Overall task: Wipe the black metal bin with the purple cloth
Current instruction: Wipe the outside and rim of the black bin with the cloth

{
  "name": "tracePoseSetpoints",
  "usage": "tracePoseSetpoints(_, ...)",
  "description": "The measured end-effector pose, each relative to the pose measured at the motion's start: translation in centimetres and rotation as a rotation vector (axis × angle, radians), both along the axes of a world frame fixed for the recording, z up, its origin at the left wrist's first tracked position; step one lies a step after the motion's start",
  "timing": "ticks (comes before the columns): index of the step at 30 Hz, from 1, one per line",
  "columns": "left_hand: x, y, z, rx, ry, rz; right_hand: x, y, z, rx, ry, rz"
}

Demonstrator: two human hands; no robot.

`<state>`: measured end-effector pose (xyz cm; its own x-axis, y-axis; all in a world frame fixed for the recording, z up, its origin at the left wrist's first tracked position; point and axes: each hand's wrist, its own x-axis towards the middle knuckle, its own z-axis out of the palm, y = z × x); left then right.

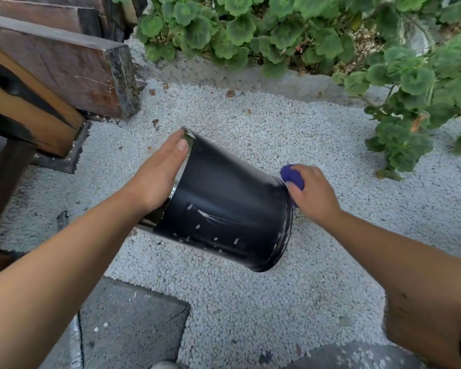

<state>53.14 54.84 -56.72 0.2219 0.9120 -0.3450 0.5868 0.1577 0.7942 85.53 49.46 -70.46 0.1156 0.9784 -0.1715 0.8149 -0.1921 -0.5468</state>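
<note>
The black metal bin is tipped on its side above white gravel, its open rim toward the left and its base toward the right. White specks and streaks mark its lower wall. My left hand holds the bin at the open rim, thumb over the edge. My right hand grips the bunched purple cloth and presses it against the bin's base edge at the upper right. Most of the cloth is hidden under my fingers.
White gravel covers the ground. A wooden bench stands at the left, with a dark paving slab at the lower left. Green leafy plants and a concrete kerb run along the top and right.
</note>
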Motion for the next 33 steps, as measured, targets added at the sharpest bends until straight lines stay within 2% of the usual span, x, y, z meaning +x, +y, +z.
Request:
tracePoseSetpoints(2,-0.1,0.3,-0.1,0.003,-0.011,0.024,2.5,1.0,-0.7,-0.213,0.085,-0.233)
tracePoseSetpoints(3,-0.2,0.7,-0.3,-0.001,-0.017,0.035,3.0,1.0,-0.6,-0.238,0.225,-0.399)
tracePoseSetpoints(5,-0.5,1.1,-0.4,-0.03,-0.027,0.054,2.4,0.9,0.8,-0.167,0.52,-0.612)
tracePoseSetpoints(6,-0.5,1.3,-0.4,-0.037,-0.03,0.055,1.4,1.0,1.6,-0.112,0.613,-0.595)
tracePoseSetpoints(8,-0.4,1.7,-0.4,-0.048,-0.032,0.069,-1.8,1.5,3.7,-0.047,0.668,-0.472)
tracePoseSetpoints(10,-0.1,2.0,-0.3,-0.055,-0.036,0.101,-5.6,1.6,5.9,0.031,0.607,-0.335)
tracePoseSetpoints(13,0.6,2.0,-0.2,-0.05,-0.063,0.11,-11.2,1.1,8.7,0.149,0.512,-0.017)
tracePoseSetpoints(16,1.4,1.9,0.0,-0.04,-0.093,0.104,-14.7,0.5,10.6,0.309,0.501,0.187)
tracePoseSetpoints(19,1.5,1.9,-0.1,-0.053,-0.145,0.086,-15.8,-0.4,10.6,0.46,0.46,0.442)
tracePoseSetpoints(22,1.0,1.7,-0.4,-0.034,-0.116,0.09,-14.6,-1.8,8.4,0.6,0.294,0.794)
tracePoseSetpoints(24,0.5,2.0,-0.5,-0.029,-0.093,0.081,-12.8,-3.0,6.4,0.629,0.195,0.925)
tracePoseSetpoints(28,-0.6,2.6,-0.9,-0.05,-0.043,0.059,-7.8,-5.7,3.0,0.616,0.113,0.916)
tracePoseSetpoints(31,-0.8,2.8,-0.9,-0.051,-0.056,0.062,-4.4,-6.4,1.8,0.525,0.166,0.792)
tracePoseSetpoints(33,-0.8,2.9,-0.9,-0.045,-0.052,0.064,-2.7,-6.3,1.5,0.414,0.211,0.635)
